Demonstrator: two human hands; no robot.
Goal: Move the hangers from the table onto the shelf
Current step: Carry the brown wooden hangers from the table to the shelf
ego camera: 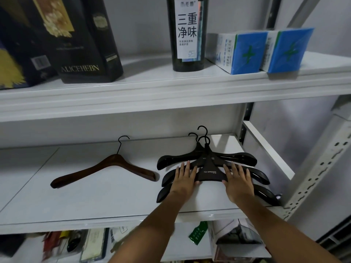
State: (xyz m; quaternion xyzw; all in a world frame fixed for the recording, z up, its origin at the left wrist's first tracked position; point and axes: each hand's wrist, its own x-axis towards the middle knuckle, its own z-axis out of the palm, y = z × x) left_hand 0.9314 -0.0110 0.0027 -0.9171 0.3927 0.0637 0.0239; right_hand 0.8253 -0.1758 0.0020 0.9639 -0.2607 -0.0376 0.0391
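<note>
Pressing flat hands (185, 180) (239, 185) on black hangers (209, 173).

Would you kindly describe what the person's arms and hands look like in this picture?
The left forearm and right forearm are bare, with no sleeves in view. The left hand and right hand wear no gloves, and no watch, bracelet or ring is visible.

Two bare forearms in view — the left grip (185, 177) and right grip (238, 181) bare as well.

ALICEHEBN on dark box (89, 54), 三重净味 on bottle (187, 33)
</note>
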